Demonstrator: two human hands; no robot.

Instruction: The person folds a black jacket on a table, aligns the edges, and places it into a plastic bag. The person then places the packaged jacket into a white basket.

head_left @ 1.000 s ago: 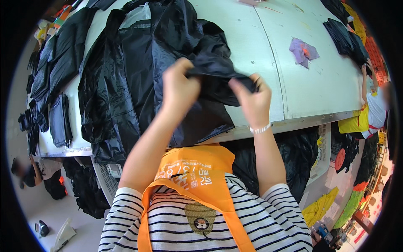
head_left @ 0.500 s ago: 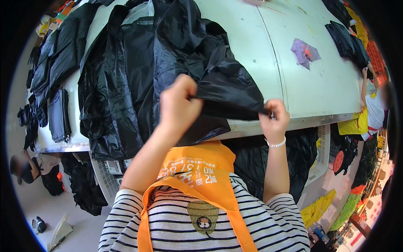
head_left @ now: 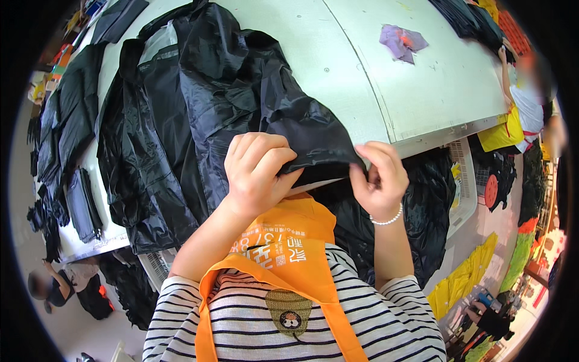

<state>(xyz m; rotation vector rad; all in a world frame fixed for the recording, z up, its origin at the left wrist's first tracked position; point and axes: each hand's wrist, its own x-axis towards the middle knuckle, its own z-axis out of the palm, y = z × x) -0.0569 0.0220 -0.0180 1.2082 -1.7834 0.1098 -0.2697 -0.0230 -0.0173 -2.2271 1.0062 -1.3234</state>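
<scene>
A shiny black jacket (head_left: 235, 78) lies spread over the near part of the white table, its folds loose and wrinkled. My left hand (head_left: 256, 172) is closed on the edge of one of its sleeves, fingers curled over the cloth. At the sleeve's right end, my right hand (head_left: 380, 181) pinches the corner between thumb and fingers; a beaded bracelet circles that wrist. Between my two hands the sleeve edge runs nearly level, close to the table's front edge.
Folded black garments (head_left: 72, 114) lie along the table's left side. A purple cloth scrap (head_left: 403, 42) rests farther back. Below the table, a white crate (head_left: 463, 181) stands beside heaped black garments (head_left: 416, 211). A co-worker (head_left: 531, 90) handles dark clothing at the far right.
My right hand has come in toward my left, and the stretch of sleeve between them is shorter. The jacket and table sit farther left in view.
</scene>
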